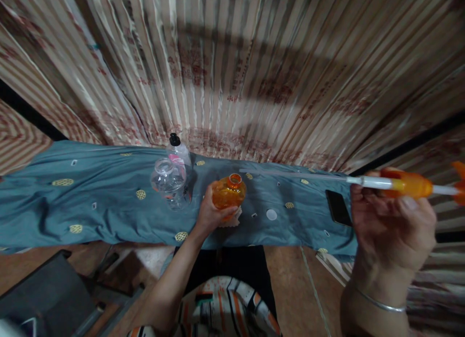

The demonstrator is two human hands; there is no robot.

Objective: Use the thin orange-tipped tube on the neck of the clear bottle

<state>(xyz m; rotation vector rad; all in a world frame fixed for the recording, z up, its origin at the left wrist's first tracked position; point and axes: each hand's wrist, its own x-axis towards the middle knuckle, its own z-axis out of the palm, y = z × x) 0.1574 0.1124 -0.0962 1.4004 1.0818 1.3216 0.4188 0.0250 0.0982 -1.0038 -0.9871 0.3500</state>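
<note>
Gripping, right hand (392,230): closed on an orange-and-white plastic pump sprayer (403,185), right of the orange bottle.
Left hand (210,213): clasping a round translucent orange plastic bottle (228,191) on the blue cloth-covered tabletop (90,201).
Behind-left of the orange bottle: clear plastic bottle (169,182).

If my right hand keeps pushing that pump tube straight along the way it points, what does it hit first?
Probably the open mouth of the orange bottle held by your left hand. The tube in your right hand aims there, though depth is unclear.

Left hand (210,213) extended, gripping; right hand (394,225) raised, seemingly clasped.
</note>
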